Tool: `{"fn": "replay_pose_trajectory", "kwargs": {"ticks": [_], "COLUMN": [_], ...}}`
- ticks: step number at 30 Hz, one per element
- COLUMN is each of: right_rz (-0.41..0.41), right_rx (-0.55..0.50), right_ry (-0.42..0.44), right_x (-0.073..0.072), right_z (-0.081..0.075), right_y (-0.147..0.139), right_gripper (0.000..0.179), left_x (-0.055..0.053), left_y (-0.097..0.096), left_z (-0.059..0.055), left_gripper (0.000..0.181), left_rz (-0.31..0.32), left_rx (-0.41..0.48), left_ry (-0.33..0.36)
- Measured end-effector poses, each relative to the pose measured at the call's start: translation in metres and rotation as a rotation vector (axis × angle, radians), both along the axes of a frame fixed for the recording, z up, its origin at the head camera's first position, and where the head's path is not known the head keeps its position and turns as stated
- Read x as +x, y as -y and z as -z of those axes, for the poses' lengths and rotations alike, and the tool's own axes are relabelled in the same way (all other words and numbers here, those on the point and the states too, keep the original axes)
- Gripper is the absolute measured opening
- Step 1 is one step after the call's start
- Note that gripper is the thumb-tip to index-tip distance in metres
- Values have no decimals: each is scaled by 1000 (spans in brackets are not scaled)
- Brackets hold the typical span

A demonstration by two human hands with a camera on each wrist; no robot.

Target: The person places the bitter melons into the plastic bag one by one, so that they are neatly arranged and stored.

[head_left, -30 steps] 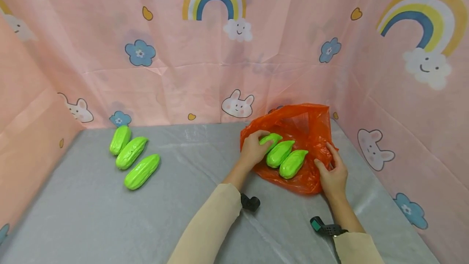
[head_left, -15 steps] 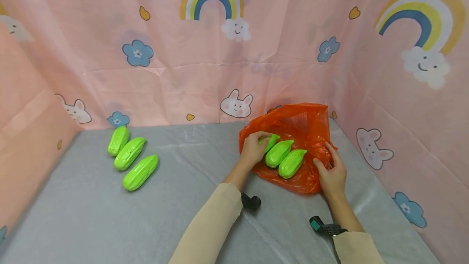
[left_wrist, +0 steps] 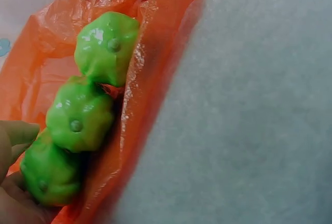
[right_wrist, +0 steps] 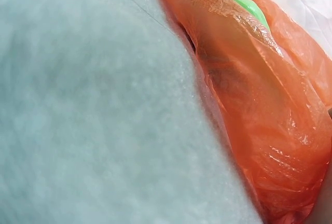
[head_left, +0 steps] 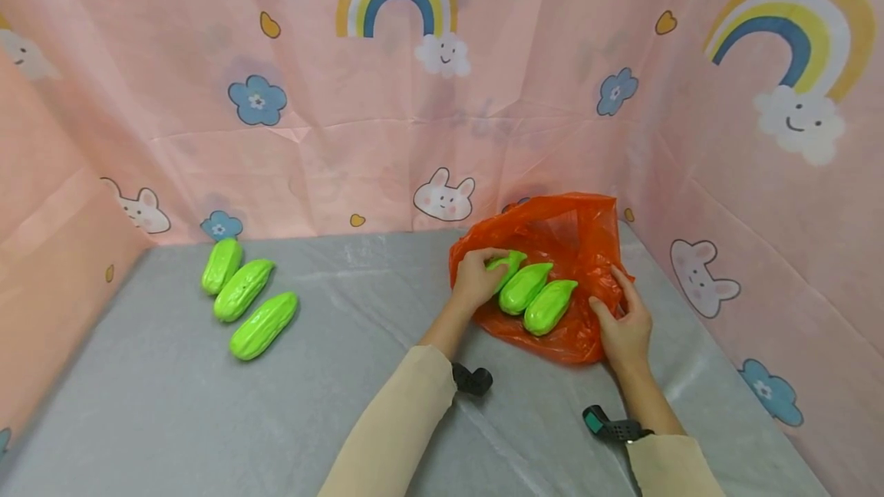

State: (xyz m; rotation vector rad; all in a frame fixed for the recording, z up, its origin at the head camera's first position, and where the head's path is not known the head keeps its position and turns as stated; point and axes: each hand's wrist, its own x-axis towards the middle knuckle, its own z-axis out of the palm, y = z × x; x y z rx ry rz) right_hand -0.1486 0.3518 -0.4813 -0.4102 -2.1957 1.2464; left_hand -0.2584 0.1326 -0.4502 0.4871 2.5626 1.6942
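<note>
Three glossy light-green bitter melons lie side by side in the mouth of an orange-red plastic bag, their pointed tips toward the back right. My left hand grips the leftmost bitter melon, thumb and fingers around its sides. Beside it are the middle bitter melon and the right bitter melon, both untouched by my hands. My right hand holds the right side of the bag, which stands propped open toward me. The left hand covers part of its bitter melon in the head view.
Three more bitter melons lie at the left of the grey-covered table. Pink printed cloth walls off the back and both sides; the bag stands close to the back right corner.
</note>
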Motion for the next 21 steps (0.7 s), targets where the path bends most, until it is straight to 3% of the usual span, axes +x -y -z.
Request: {"fn": "replay_pose_trajectory", "kwargs": {"ticks": [11,21], "right_rz": [-17,-15], "right_rx": [-30,-42], "right_ry": [19,16], "right_x": [2,1], "right_z": [-4,-4], "right_y": [4,3], "right_gripper": [58,59], "left_x": [4,11], "left_y": [4,15], "left_z": [-19,-39], "left_gripper": [24,24], "left_rz": [-34,-2], "left_rx": [25,51], "left_ry": [4,-12]}}
